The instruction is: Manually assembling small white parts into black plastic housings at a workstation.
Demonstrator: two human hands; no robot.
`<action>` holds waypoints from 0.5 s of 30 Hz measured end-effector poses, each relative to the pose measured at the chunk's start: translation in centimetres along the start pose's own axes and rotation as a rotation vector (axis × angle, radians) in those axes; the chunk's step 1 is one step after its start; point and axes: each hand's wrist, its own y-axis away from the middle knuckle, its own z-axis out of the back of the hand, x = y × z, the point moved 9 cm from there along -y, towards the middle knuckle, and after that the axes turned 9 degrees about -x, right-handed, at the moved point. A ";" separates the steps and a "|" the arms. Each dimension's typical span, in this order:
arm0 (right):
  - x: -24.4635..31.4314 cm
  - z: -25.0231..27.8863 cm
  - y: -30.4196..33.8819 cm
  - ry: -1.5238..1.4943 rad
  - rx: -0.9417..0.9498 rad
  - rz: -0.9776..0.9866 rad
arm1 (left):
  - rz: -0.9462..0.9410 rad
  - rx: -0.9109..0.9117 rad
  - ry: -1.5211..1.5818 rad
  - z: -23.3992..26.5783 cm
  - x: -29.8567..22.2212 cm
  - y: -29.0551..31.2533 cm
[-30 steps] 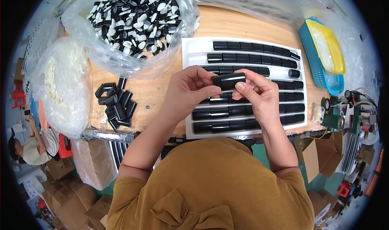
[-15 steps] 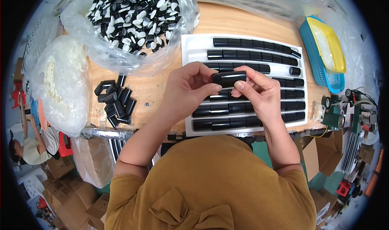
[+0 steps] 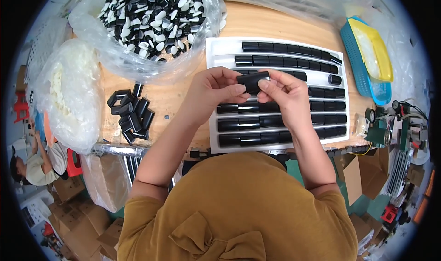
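Between my two hands is a glossy black oval tube [image 3: 252, 82], held above a white tray [image 3: 221, 68]. My left hand [image 3: 213, 90] pinches its left end between thumb and fingers. At the tube's right end my right hand [image 3: 285, 92] grips it the same way, thumb on the near face. In the tray lie rows of similar black tubes [image 3: 285, 49], end to end. One tube [image 3: 335, 79] sits apart at the right of the third row, with a gap beside it. My hands cover part of the middle rows.
A loose pile of black tubes [image 3: 131, 116] lies on the wooden table [image 3: 158, 100] to the left. Behind it is a clear bag [image 3: 151, 72] of black and white oval pieces. A blue basket [image 3: 356, 59] with a yellow tray [image 3: 383, 59] stands right. Another person [image 3: 39, 167] is far left.
The tube has turned in my fingers and now shows a broader face. Both hands have shifted slightly up, and the right one also a little left.
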 end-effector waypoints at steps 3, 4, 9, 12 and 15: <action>-0.4 0.3 -1.4 0.018 0.053 -0.042 | 0.233 0.005 0.167 0.3 1.7 -0.5; -0.4 0.3 -1.3 0.019 0.054 -0.044 | 0.234 0.004 0.167 0.3 1.9 -0.3; 1.7 -0.3 -0.6 0.209 -0.006 0.275 | 0.236 -0.035 0.342 0.0 2.7 -0.3; 3.4 -1.1 0.7 0.489 -0.030 0.546 | 0.216 -0.038 0.341 -0.2 2.5 0.0; 4.1 -1.1 1.2 0.541 -0.071 0.619 | 0.157 -0.007 0.304 -0.5 2.0 0.3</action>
